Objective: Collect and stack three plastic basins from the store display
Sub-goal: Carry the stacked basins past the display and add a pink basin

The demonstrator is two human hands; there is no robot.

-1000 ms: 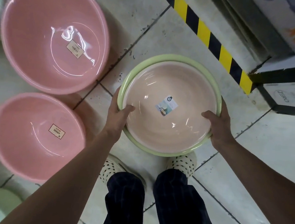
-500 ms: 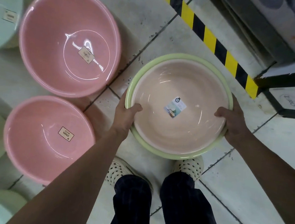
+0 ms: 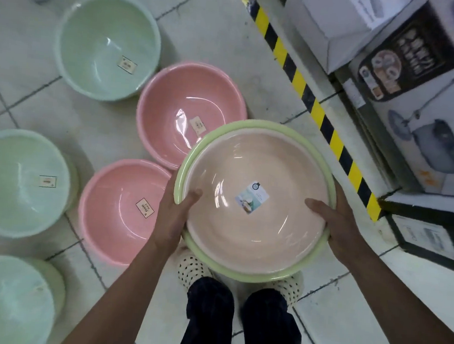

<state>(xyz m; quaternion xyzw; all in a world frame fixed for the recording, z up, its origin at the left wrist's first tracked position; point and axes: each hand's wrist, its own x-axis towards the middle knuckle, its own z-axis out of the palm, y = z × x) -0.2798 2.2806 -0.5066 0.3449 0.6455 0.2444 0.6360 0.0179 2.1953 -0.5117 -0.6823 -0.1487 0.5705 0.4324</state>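
Observation:
I hold a stack of basins above the floor and my feet: a peach basin (image 3: 259,228) nested inside a light green basin (image 3: 192,152), whose rim shows all around it. My left hand (image 3: 175,211) grips the stack's left rim, thumb inside. My right hand (image 3: 333,223) grips the right rim the same way. Two pink basins stand on the floor to the left, one near (image 3: 119,212) and one farther (image 3: 182,108), the farther one partly hidden by the held stack.
Three pale green basins stand on the tiled floor at the far left (image 3: 105,45), (image 3: 16,182), (image 3: 6,301). A yellow-black striped edge (image 3: 317,111) runs diagonally at the right, with boxed goods (image 3: 409,50) behind it.
The view has tilted and shifted left, so more floor basins show. The stacked basins stay in both hands and sit higher and closer in the view.

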